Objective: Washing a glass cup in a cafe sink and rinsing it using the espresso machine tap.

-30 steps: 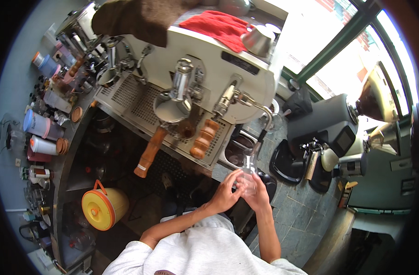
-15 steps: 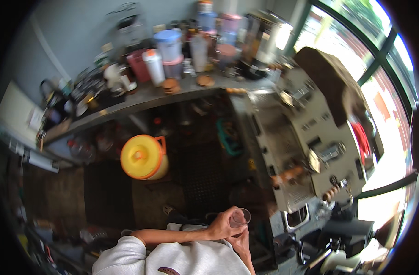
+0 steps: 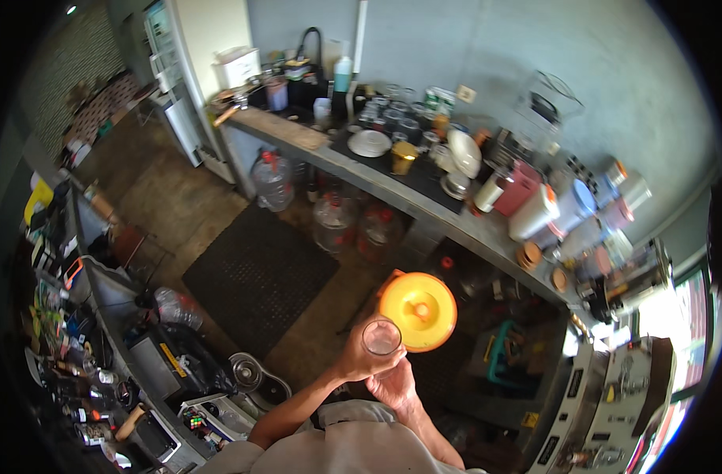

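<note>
A clear drinking glass [image 3: 381, 338] is upright in front of my body, its round rim facing up. My left hand [image 3: 359, 353] wraps round its side with the fingers closed. My right hand [image 3: 393, 387] is just below and to the right, fingers curled against the lower part of the glass, partly covered by the left hand. What the glass may contain, I cannot tell. Right beyond my hands stands a round tub with a yellow lid [image 3: 420, 310] and an orange rim, lower down than the glass.
A long counter [image 3: 298, 134] runs across the far side with plates, glasses and jars. Large water bottles [image 3: 272, 182] stand under it. A black mat [image 3: 258, 265] lies on the floor. An espresso machine [image 3: 614, 395] is at the right; a cluttered worktop [image 3: 152, 403] is at the left.
My view and body have turned left, bringing the sink, floor mat and left worktop into sight. The glass stays in my hands, which now sit close in front of the yellow-lidded tub.
</note>
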Demonstrator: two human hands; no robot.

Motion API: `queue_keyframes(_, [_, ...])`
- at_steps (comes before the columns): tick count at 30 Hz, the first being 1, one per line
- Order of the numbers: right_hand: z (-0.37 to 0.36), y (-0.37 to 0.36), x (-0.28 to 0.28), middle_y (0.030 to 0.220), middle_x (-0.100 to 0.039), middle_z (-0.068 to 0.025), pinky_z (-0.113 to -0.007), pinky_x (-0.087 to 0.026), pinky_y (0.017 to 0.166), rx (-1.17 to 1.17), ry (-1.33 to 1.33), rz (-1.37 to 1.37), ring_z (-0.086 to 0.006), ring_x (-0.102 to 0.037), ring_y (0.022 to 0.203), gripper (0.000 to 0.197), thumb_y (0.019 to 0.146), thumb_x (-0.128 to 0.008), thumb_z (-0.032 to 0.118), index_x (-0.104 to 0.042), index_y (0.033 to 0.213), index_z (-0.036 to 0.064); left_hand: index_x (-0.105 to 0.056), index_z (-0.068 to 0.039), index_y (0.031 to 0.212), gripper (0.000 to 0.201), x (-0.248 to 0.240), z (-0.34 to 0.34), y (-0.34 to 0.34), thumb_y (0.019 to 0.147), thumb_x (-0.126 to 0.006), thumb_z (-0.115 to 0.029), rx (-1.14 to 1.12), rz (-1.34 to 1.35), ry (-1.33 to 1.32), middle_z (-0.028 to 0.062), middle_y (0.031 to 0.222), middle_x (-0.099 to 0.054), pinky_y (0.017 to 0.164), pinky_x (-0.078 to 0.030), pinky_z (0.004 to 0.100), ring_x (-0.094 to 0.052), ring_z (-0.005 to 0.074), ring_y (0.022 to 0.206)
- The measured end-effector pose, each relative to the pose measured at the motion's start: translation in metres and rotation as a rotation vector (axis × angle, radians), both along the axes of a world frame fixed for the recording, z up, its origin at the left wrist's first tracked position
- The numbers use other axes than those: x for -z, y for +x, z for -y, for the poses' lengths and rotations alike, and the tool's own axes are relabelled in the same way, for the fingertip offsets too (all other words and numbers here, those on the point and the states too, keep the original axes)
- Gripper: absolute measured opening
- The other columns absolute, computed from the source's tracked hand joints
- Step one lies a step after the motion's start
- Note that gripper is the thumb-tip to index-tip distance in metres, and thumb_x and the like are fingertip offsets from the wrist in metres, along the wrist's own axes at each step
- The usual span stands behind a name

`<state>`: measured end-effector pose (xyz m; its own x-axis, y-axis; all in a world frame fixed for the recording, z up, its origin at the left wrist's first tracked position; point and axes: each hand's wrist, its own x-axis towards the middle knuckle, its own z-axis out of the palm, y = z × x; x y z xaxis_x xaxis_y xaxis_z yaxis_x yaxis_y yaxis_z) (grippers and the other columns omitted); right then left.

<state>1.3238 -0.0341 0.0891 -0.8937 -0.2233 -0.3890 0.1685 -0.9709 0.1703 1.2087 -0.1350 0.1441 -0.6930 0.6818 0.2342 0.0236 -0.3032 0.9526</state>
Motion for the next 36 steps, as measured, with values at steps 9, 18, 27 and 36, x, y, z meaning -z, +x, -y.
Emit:
queue_keyframes(9, [0.072,-0.274,-0.004,0.124,-0.062,-0.0088,-0.046,-0.061,0.079,0.194,0.994,-0.122,-0.0275,-0.066,0.112,0.037,0.104,-0.05,0.045,-0.053,0.121,0.012,-0.053,-0.001,0.105,0.035,0.025,0.057,-0.248,0.087,-0.081,-0.013,-0.808,0.633,0.219,0.009,0.092,-0.066,0.075,-0.055,0.0286,-0.067,0.0145,0.083])
queue_keyframes(18, [0.068,-0.565,0.029,0.129,-0.063,-0.0211,-0.051,-0.051,0.103,-0.461,0.394,-0.45,-0.0343,-0.064,0.117,0.096,0.085,-0.062,0.074,-0.046,0.143,-0.0009,-0.062,-0.004,0.107,0.028,0.05,0.104,-0.6,0.09,-0.077,-0.021,0.444,0.304,0.076,0.0086,0.094,-0.07,0.082,-0.055,0.0328,-0.068,0.0185,0.091])
queue_keyframes(27, [0.067,-0.823,-0.007,0.106,-0.07,-0.0076,-0.034,-0.055,0.087,-0.148,1.714,-0.235,-0.0176,-0.069,0.096,0.05,0.1,-0.066,0.041,-0.058,0.127,0.0,-0.059,-0.001,0.105,0.03,0.019,0.077,-0.829,0.087,-0.081,-0.01,-0.283,0.55,-0.053,0.0108,0.096,-0.07,0.072,-0.057,0.0291,-0.074,0.023,0.08])
queue_keyframes(36, [0.038,-1.023,-0.01,0.115,-0.067,-0.015,-0.045,-0.055,0.096,-0.071,0.816,-0.278,-0.0279,-0.067,0.11,0.05,0.098,-0.068,0.031,-0.049,0.135,0.0018,-0.067,-0.003,0.109,0.043,0.038,0.004,-1.094,0.093,-0.074,-0.042,0.743,0.207,-0.373,0.0107,0.106,-0.074,0.083,-0.052,0.0289,-0.066,0.0125,0.096])
